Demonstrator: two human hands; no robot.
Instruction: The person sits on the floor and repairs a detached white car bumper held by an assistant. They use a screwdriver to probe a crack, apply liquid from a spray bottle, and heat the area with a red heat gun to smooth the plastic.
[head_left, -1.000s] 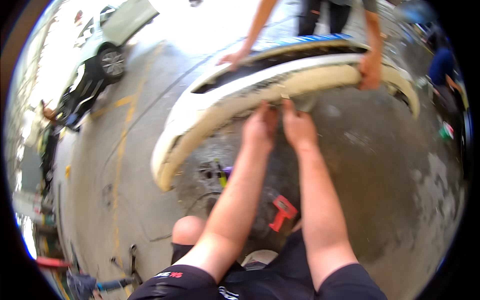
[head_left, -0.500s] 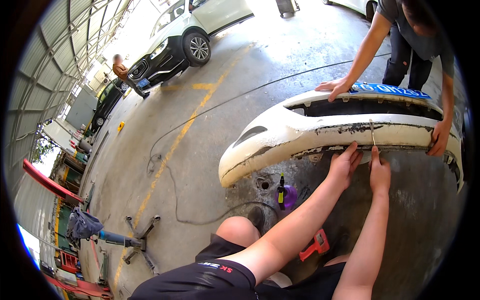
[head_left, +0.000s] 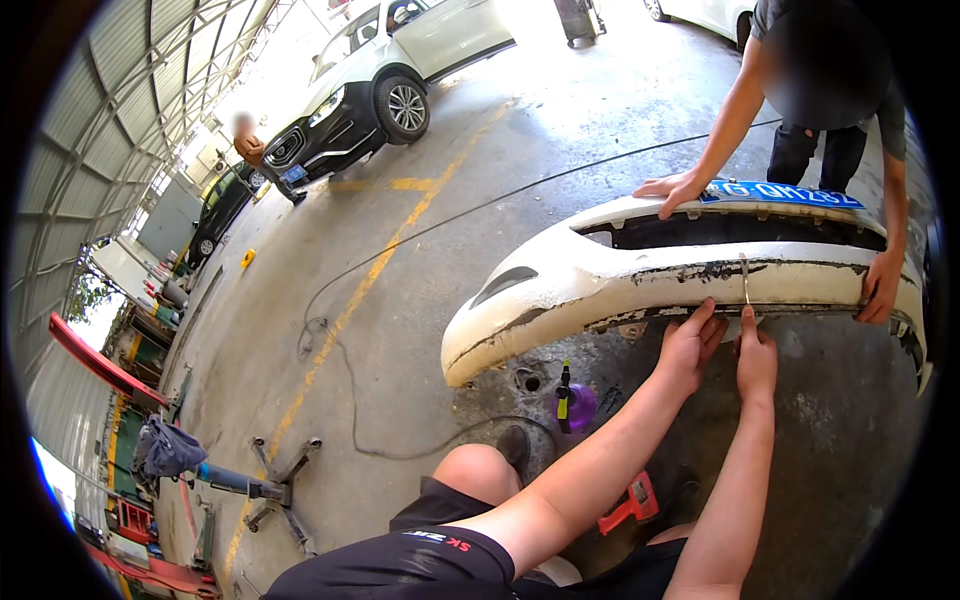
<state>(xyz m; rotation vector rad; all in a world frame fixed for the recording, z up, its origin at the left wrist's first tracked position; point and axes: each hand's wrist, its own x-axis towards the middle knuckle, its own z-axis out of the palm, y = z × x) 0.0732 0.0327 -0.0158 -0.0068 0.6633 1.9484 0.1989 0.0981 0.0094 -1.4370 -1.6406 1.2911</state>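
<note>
A white car bumper (head_left: 590, 290) with scraped, flaking dark patches along its lower side lies across the right half of the view. My right hand (head_left: 757, 362) is closed on a thin metal tool (head_left: 745, 280). Its shaft points away from me, and its tip meets the bumper by a chipped dark strip; its exact kind is unclear. Just left of it, my left hand (head_left: 690, 350) has its fingers curled at the bumper's lower edge. Across from me a co-worker steadies the bumper, one hand (head_left: 675, 190) on top, the other (head_left: 880, 285) at the right end.
A purple spray bottle (head_left: 575, 408) stands on the floor below the bumper, near a floor hole (head_left: 532, 383). Between my legs lies a red tool (head_left: 632, 503). A dark hose (head_left: 352, 400) winds across the floor. Further left are a wheeled stand (head_left: 285, 490) and parked cars (head_left: 400, 70).
The view has tilted slightly, so the scene sits a little lower. The co-worker's head has come lower over the bumper. My hands keep nearly the same place against it.
</note>
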